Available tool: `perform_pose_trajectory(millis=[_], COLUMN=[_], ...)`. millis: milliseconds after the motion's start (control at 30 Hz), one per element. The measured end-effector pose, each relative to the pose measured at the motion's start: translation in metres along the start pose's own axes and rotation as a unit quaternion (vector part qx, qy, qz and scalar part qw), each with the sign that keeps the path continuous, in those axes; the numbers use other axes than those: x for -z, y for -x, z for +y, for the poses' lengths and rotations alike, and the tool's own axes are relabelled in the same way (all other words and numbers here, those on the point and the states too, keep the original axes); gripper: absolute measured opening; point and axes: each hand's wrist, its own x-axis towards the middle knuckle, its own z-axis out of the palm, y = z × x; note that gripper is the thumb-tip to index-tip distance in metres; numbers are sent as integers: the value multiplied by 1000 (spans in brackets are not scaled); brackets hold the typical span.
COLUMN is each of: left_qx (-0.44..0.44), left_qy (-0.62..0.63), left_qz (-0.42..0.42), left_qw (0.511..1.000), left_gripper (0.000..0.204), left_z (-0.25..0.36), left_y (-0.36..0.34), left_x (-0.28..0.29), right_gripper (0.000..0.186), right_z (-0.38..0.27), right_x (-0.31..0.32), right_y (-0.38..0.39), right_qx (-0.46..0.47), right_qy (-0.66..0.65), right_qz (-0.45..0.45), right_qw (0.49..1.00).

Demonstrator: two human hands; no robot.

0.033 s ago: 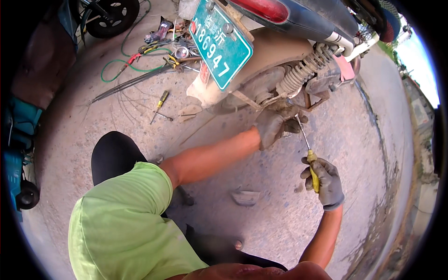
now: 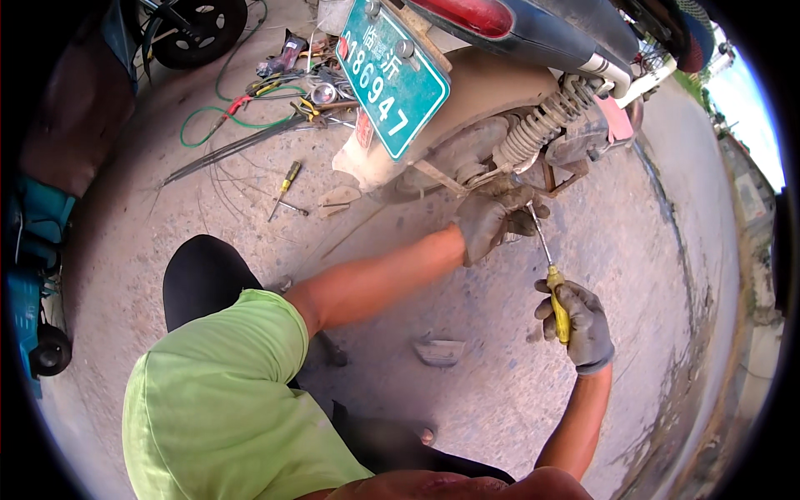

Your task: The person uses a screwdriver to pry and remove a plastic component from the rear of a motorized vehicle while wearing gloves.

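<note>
My right hand, in a grey work glove, is closed around the yellow handle of a screwdriver. The metal shaft points up and away, with its tip at the fingertips of my left hand. That hand, gloved too, is curled at the underside of a scooter's rear end, below the coil-spring shock absorber. What its fingers grip is hidden. Just above it are a dusty metal bracket and the rear wheel, partly covered by the pale mudguard.
A green number plate hangs at the scooter's back. On the concrete to the left lie another yellow-handled screwdriver, a green hose and a pile of tools. A small flat piece rests near me. A black wheel stands far left.
</note>
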Motion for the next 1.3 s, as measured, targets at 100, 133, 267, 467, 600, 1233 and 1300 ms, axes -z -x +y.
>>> perform_pose_trajectory(millis=[100, 133, 267, 467, 600, 1233, 1300], left_qx=[-7, -13, 1, 5, 34, 101, 118], left_qy=[-33, -65, -84, -39, 26, -215, -232], left_qz=[9, 5, 10, 12, 22, 50, 42], left_qw=[999, 998, 996, 999, 999, 970, 965], left_gripper=[18, 18, 25, 27, 28, 38, 40], left_z=[1, 1, -4, -7, -5, -11, -12], left_y=[-4, -7, -8, -4, 3, 37, 37], left_x=[8, 13, 28, 24, 22, 33, 40], right_gripper=[36, 37, 33, 30, 27, 30, 30], right_z=[8, 10, 30, 56, 47, 57, 51], right_x=[-1, -2, -24, -37, -46, -53, -59], right_y=[-5, -8, -19, -31, -31, -51, -52], right_qx=[-7, 0, 117, 210, 138, 76, 66], right_qy=[-31, -20, 185, 226, 123, 39, 28], right_qz=[-28, -24, 136, 210, 168, 126, 122], right_qw=[999, 1000, 966, 928, 968, 988, 990])
